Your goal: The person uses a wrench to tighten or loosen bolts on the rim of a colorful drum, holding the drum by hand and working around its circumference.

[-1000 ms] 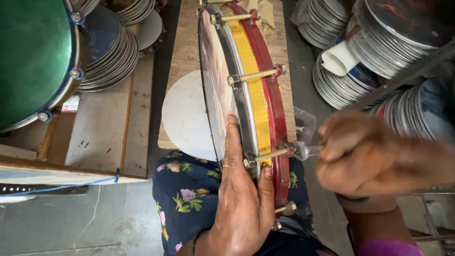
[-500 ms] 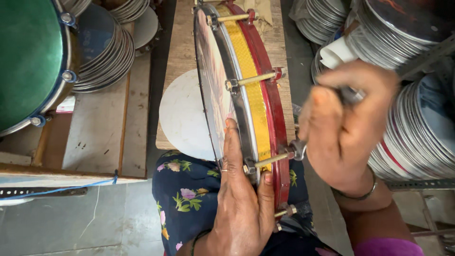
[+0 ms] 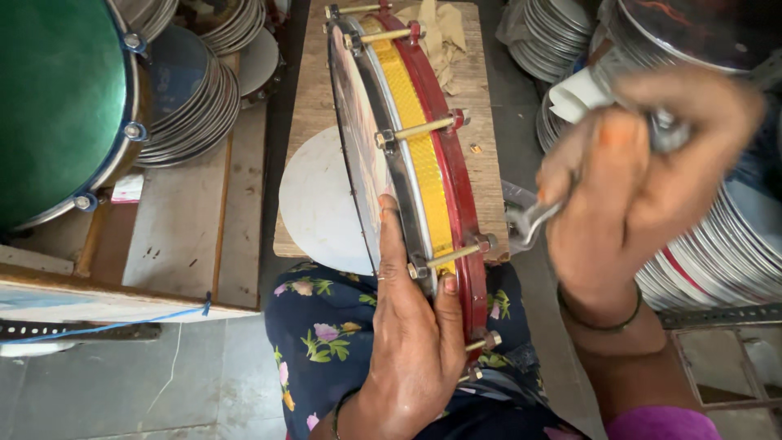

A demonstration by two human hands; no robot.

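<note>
A frame drum [image 3: 419, 155] with a red rim, a yellow band and brass tension bolts stands on its edge on a wooden board [image 3: 314, 90], leaning over my lap. My left hand [image 3: 411, 342] grips its near edge, fingers on the skin side, thumb on the yellow band. My right hand [image 3: 639, 183], blurred, is closed on a metal wrench [image 3: 529, 224]. The wrench's jaw is at a bolt nut [image 3: 487, 243] on the red rim.
A large green drum [image 3: 57, 106] lies at the far left on a wooden bench. Stacks of metal rings [image 3: 191, 90] sit behind it, and more stacks [image 3: 717, 253] stand at the right. A white round disc [image 3: 322, 204] lies under the drum. Crumpled cloth [image 3: 436, 33] rests at the board's far end.
My right hand has swung up and to the right with the wrench, turning about the bolt nut. My left hand and the drum have stayed in place.
</note>
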